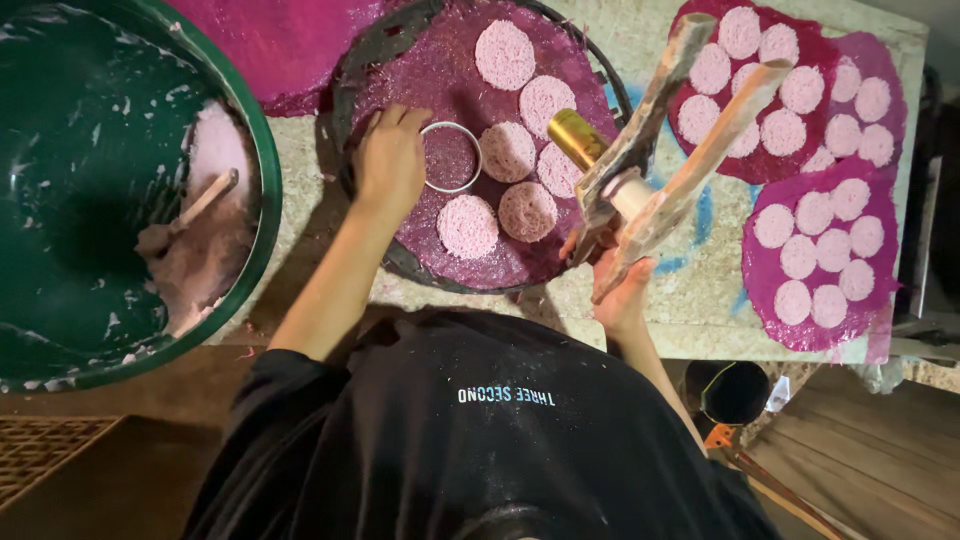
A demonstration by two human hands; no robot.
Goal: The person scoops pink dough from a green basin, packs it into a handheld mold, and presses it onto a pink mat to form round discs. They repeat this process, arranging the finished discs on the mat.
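Tray (345, 110): pink discs (505, 55) (six), ring (450, 157) | basin (262, 150): pale batter (215, 150)

A single head-worn camera looks steeply down from just above the person's black-shirted chest (480, 440), close to the work. The pale worktable (690, 290) fills the far half of the view, a large green plastic basin (90, 180) sits at left, and brown floor lies near, right.
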